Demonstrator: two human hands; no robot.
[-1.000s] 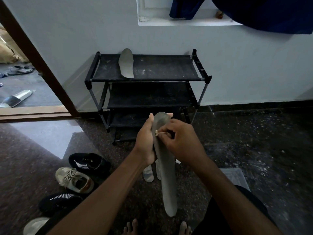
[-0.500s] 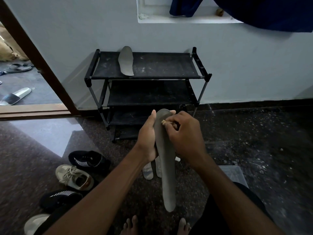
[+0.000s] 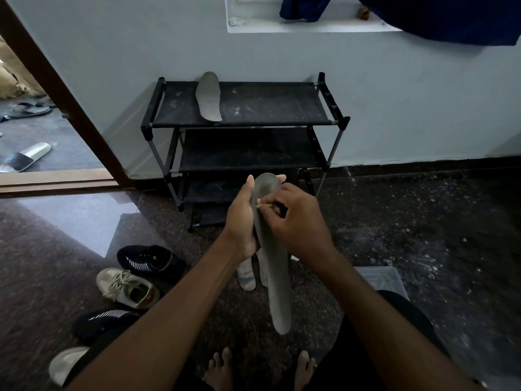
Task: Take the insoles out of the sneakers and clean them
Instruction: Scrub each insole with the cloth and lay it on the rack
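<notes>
While your left hand (image 3: 244,221) grips the grey insole (image 3: 275,266) near its upper end (thumb along the near edge, fingers wrapped behind so their tips show past the far edge), the lower end hangs free above the floor, toward your bare feet. That hold looks meant to back the flexible sole so it doesn't fold under pressure. Your right hand (image 3: 298,221) has its fingers curled, pinching a small pale thing (image 3: 258,205) against the insole's face just beside your left thumb. What it is I cannot tell; it seems to be the cleaning tool. A second insole (image 3: 208,97) lies on the top shelf of the black shoe rack (image 3: 282,103), leaning on the wall, probably set aside. The black sneaker (image 3: 149,261) and beige sneaker (image 3: 127,287) sit on the floor to your left, and two pale insoles (image 3: 246,277) lie behind the held one.
</notes>
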